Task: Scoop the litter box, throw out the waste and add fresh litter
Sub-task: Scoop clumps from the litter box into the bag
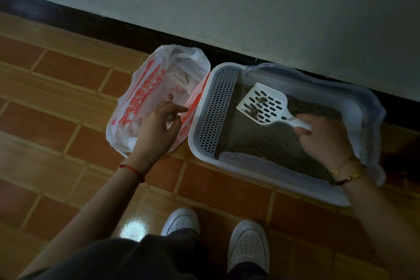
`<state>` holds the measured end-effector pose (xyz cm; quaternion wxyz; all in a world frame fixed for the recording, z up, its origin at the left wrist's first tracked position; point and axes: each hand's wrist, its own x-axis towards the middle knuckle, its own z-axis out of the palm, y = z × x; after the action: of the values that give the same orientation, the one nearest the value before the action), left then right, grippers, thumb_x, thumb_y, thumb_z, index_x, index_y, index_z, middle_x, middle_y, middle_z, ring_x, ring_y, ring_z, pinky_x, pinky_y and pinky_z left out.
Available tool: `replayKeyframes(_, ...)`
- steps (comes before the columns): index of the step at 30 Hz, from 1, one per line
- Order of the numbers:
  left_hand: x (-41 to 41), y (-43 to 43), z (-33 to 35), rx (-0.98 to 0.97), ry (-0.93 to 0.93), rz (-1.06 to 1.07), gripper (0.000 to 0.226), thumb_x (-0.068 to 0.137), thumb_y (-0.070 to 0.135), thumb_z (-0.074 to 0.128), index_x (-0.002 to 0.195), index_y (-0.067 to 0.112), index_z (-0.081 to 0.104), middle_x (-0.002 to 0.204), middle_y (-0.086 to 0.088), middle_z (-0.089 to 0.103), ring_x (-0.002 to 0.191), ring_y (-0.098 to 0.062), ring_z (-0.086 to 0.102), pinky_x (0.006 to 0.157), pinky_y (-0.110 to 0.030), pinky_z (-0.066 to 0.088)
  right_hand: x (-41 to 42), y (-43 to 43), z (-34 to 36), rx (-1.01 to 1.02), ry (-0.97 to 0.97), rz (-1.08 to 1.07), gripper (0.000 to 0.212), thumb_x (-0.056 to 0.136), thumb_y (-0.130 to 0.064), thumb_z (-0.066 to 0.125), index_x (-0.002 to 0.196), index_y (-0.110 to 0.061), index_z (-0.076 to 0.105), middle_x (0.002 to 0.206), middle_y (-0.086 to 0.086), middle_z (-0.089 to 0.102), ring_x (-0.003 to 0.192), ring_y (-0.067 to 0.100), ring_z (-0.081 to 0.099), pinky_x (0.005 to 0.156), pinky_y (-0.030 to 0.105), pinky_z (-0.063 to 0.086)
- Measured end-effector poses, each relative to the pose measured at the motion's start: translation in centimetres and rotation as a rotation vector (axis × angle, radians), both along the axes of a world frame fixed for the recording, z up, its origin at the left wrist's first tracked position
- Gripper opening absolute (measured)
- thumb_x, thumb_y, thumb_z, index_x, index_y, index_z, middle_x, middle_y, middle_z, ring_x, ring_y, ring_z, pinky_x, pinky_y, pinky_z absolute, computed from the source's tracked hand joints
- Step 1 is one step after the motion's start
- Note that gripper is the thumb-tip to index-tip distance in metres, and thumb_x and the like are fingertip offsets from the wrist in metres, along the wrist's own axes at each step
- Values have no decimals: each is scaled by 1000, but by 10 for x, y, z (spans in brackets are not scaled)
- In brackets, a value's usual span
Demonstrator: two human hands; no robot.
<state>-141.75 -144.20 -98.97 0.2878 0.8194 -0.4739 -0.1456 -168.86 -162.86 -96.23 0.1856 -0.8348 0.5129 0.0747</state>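
White sneakers (248, 243) stand on the tiled floor (56, 120). The left hand (156, 129) pinches the plastic bag (145, 93) rim; the right hand (325, 138) grips the slotted scoop (263, 103), which carries clumps over the litter box (204, 125) by the wall (250, 7).

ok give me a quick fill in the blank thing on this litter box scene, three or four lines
1. The right hand holds the white slotted scoop by its ____.
2. The scoop carries a few dark clumps and is held over the ____.
3. The left hand holds open the plastic bag, which is white with ____ printing.
4. The bag sits on the tiled floor to the ____ of the litter box.

Missing words: handle; litter box; red; left
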Motion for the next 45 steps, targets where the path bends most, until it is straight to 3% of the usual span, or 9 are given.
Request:
replayKeyframes(7,9,4,-2,-5,13,10,25,93,6,55,112,12,70,112,-3,70,97,-14,64,84,-22,49,23,9,18,98,-175,3,30,93,-14,52,120,-16,63,103,14,67,93,30,59,79,34,45)
replayKeyframes(11,13,10,-1,-10,13,49,24,92,5,55,109,12,71,108,2,69,91,-7,61,79,-7,41,51,13,23,141,-194,27,34,94,-16,53,128,-21,58,112,8,65,102,28,58,81,29,41)
replayKeyframes(13,17,16,-2,-9,26,82,24,93,5,55,109,14,71,107,4,69,92,-6,60,81,-7,41,66,17,23,154,-216,65,34,94,-16,52,127,-22,58,113,7,64,104,25,58,85,33,44)
replayKeyframes(16,26,26,-5,-3,32,132,25,92,6,55,110,16,71,111,1,71,100,-11,63,88,-22,47,89,22,22,147,-229,142,29,94,-16,52,121,-21,60,108,6,65,102,24,58,89,40,46)
replayKeyframes(21,34,42,-6,13,41,217,25,92,4,55,109,11,72,109,1,71,99,-3,59,84,3,34,127,32,18,106,-274,256,28,92,-16,53,118,-19,62,102,7,67,99,28,60,93,50,45)
replayKeyframes(28,39,58,-8,28,33,272,25,92,4,55,108,13,72,110,3,71,98,1,57,83,4,34,174,43,6,-98,-236,421,29,89,-21,55,118,-21,60,108,1,63,100,20,58,97,38,36)
replayKeyframes(33,38,63,-9,37,49,289,25,92,5,55,109,14,71,112,5,71,102,4,57,85,5,33,190,50,-7,-318,-106,569,37,85,-27,60,121,-21,57,112,4,61,106,25,53,94,40,33)
replayKeyframes(39,38,64,-9,72,28,263,26,94,8,54,112,18,69,118,6,68,106,3,54,86,1,32,188,57,-19,-544,-104,616,48,89,-31,29,124,-18,59,100,8,64,95,28,53,81,39,36)
replayKeyframes(45,33,58,-7,54,21,234,26,94,7,53,112,16,70,117,3,69,106,-2,57,88,-3,33,179,52,-15,-482,-183,488,39,87,-20,54,125,-22,59,99,8,65,97,28,54,85,41,38)
